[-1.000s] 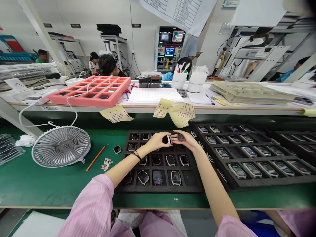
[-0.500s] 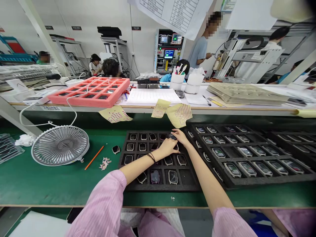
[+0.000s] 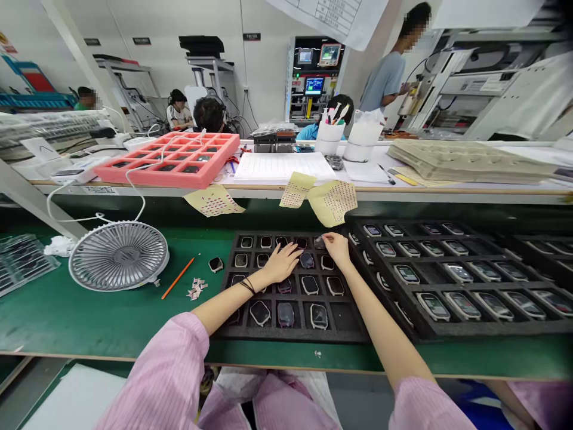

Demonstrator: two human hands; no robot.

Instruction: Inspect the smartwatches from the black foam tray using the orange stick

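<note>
while the left hand [image 3: 281, 264] and right hand [image 3: 336, 248] lie open, a black foam tray [image 3: 290, 335] holds smartwatches [image 3: 310, 285].

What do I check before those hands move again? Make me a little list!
Right hand, fingertips by the top-row watch-shaped device: cannot tell whether they touch it.
Left hand, spread open over the black foam tray, nothing visibly held: ok.
Bottom-right tray compartment, empty: ok.
Loose device on the green mat, outside the tray: not ok.
Desk fan, apart from the tray: ok.
</note>
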